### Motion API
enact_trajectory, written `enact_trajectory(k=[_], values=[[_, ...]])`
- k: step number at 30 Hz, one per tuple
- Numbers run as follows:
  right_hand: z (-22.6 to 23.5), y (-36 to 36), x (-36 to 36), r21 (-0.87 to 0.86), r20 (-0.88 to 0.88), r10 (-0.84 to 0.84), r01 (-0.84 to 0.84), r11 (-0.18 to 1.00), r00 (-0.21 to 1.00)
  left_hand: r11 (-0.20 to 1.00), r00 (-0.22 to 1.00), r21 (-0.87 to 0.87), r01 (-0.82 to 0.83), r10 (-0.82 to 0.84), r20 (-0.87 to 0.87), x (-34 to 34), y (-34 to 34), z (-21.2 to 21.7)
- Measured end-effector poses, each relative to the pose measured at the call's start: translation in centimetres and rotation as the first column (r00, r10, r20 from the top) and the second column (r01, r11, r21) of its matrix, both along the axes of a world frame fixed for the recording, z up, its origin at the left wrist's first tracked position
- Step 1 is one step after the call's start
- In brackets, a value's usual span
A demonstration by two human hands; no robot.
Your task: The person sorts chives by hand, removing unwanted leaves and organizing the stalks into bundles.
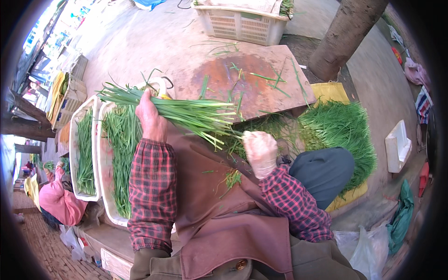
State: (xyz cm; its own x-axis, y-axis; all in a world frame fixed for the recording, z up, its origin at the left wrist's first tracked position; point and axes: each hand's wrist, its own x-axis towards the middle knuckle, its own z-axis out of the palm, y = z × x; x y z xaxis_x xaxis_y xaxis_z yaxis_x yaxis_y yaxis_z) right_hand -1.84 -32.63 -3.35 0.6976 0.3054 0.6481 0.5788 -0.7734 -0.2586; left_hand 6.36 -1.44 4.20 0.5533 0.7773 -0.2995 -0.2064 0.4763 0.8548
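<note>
A bunch of green chives (196,114) lies across my left hand (151,116), which is closed round it above the apron. The leafy tips point left and the pale cut ends point right. Just beyond those ends, my right hand (260,151), in a thin pale glove, is closed in a pinch. A thin stalk shows at its fingertips, though most of the grip is hidden. Beneath both hands spreads a brown apron (210,186) with a few green scraps (232,178) on it. To the right, a large heap of chives (340,135) rests on yellow sacking (333,92).
A stained board (275,65) strewn with loose blades lies ahead. Two white crates (103,163) of chives stand at my left. Farther off are a white basket (238,25), a tree trunk (347,37), a foam box (398,147) and a person in pink (63,200).
</note>
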Motion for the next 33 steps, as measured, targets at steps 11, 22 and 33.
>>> enact_trajectory(k=[11,22,33], values=[[2.5,3.5,-1.1,0.860,-0.446,0.879,0.352,0.369,0.168,0.987,0.999,-0.157,-0.034,0.037,0.017,0.5,1.4,-2.2],[-0.7,-3.5,0.7,0.650,-0.747,0.493,0.336,0.682,0.445,0.959,0.996,-0.278,-0.052,0.070,0.056,0.0,6.1,-5.9],[8.4,1.9,4.1,0.003,-0.339,0.214,-0.227,0.974,0.916,0.955,0.976,0.217,0.202,-0.178,-0.123,-1.5,-6.5,2.8]])
